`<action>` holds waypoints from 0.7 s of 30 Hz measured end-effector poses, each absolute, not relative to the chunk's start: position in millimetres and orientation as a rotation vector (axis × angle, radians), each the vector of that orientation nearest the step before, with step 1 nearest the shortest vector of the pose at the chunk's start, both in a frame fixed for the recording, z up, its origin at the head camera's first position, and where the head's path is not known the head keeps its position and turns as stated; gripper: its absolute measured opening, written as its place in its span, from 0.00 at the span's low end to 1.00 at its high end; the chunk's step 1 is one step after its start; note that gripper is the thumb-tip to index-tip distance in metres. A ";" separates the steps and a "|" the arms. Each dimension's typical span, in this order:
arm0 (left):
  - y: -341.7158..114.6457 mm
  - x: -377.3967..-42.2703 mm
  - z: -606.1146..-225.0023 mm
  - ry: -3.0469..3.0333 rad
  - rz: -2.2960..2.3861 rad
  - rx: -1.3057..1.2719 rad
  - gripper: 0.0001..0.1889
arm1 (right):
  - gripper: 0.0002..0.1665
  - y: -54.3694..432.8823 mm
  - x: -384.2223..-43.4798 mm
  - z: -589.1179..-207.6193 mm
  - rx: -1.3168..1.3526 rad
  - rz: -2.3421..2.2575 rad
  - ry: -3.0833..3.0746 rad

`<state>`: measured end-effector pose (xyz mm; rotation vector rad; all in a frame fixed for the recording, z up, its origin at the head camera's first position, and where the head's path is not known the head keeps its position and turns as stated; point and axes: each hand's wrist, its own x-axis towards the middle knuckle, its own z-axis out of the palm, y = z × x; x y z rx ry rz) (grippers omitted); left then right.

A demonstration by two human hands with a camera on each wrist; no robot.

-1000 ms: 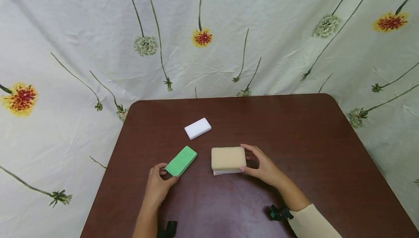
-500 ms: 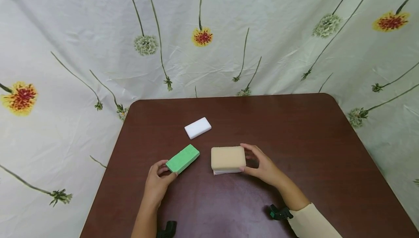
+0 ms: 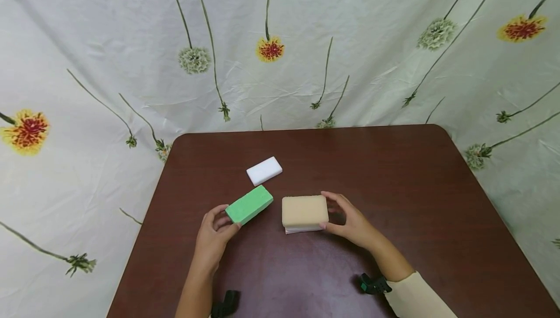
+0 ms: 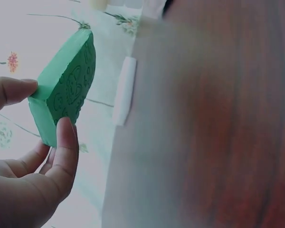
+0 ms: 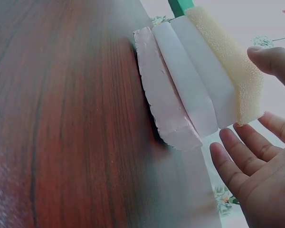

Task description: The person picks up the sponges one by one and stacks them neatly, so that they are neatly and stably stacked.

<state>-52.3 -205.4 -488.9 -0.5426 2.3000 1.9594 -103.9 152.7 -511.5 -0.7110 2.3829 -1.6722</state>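
Observation:
My left hand (image 3: pixel 211 240) pinches a green soap bar (image 3: pixel 249 204) by its near end, thumb in front and fingers behind. Raised off the table, the bar is tilted; the left wrist view shows a moulded picture and lettering on one face. To its right stands a stack topped by a pale yellow sponge (image 3: pixel 305 211). Beneath the sponge, in the right wrist view, come two white blocks (image 5: pixel 185 78) and, lowest, a pale pink bar (image 5: pixel 164 95). My right hand (image 3: pixel 352 220) holds the sponge's right end between thumb and fingers.
A separate white block (image 3: pixel 264 170) lies flat on the brown table (image 3: pixel 393 172), behind the green bar. A white cloth with printed flowers (image 3: pixel 306 7) hangs beyond the table's far edge. Each wrist wears a black camera mount (image 3: pixel 375 284).
The left hand has moved the green soap bar up and to the right, turning it so that its long side lies flatter across the view. The right hand and the stack stay put.

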 end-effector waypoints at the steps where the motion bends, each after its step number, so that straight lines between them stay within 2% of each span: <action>1: -204.3 -52.8 -487.4 2.292 1.977 -0.539 0.34 | 0.48 152.7 -104.0 -511.6 -0.712 -1.673 2.383; 21: -177.8 -56.8 -463.8 2.149 2.173 -0.382 0.34 | 0.47 154.7 -105.0 -513.2 -0.707 -1.674 2.357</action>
